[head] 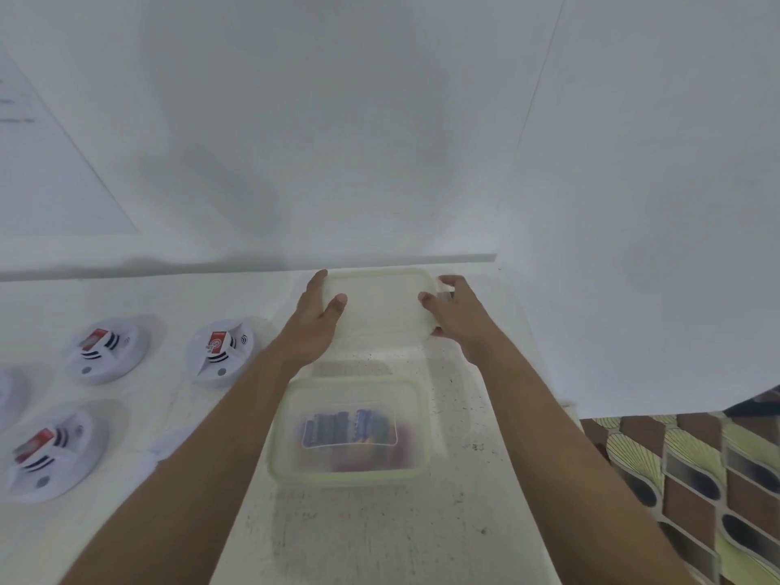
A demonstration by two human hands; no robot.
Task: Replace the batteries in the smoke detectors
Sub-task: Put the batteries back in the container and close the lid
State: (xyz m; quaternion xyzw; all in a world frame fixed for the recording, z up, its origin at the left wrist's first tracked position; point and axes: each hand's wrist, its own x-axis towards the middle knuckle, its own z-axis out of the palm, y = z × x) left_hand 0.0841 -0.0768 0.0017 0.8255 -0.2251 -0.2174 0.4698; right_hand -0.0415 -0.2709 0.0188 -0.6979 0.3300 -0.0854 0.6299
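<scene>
A clear plastic lid (382, 308) with a pale green rim lies flat at the back of the white counter, near the wall. My left hand (316, 327) grips its left edge and my right hand (458, 314) grips its right edge. In front of it stands the open clear container (291, 441), which holds several blue batteries (350, 428) and some reddish ones. To the left lie three white smoke detectors, back side up, each with a red battery in it: one (107, 350), a second (221, 346), a third (52, 451).
A fourth white detector (6, 396) shows partly at the left edge. A small white cover piece (169, 447) lies beside my left forearm. The white wall rises right behind the counter. The counter's right edge (565, 415) drops to a patterned tile floor (696, 479).
</scene>
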